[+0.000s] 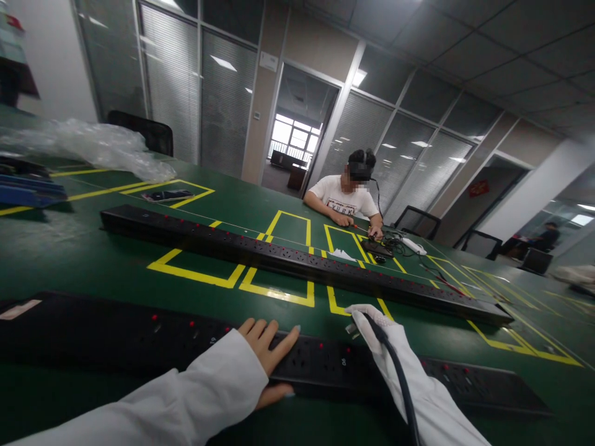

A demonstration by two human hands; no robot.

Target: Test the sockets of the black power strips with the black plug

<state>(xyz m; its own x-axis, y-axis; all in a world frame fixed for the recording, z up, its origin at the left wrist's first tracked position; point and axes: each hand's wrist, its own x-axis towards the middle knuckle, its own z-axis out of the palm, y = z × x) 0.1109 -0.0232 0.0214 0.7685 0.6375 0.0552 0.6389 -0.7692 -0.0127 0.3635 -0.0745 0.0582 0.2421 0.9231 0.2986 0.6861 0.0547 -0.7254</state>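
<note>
A long black power strip [186, 347] with red lights and sockets lies across the near side of the table. My left hand [267, 350], bare with a white sleeve, grips its middle, fingers over the top and thumb at the near side. My right hand [381, 328], in a white glove, is closed around a power plug [353, 330] with its metal prongs showing to the left. From the plug a black cable [398, 371] runs down along my forearm. The plug is above the strip, apart from the sockets. Farther back lies a second long black power strip [279, 254].
Yellow tape outlines [279, 297] mark the green table [223, 179]. Across it a person [346, 198] handles a small object near tangled cables [395, 241]. Clear plastic wrap [102, 145], a blue object [32, 189] and a dark phone-like item [167, 195] lie at left.
</note>
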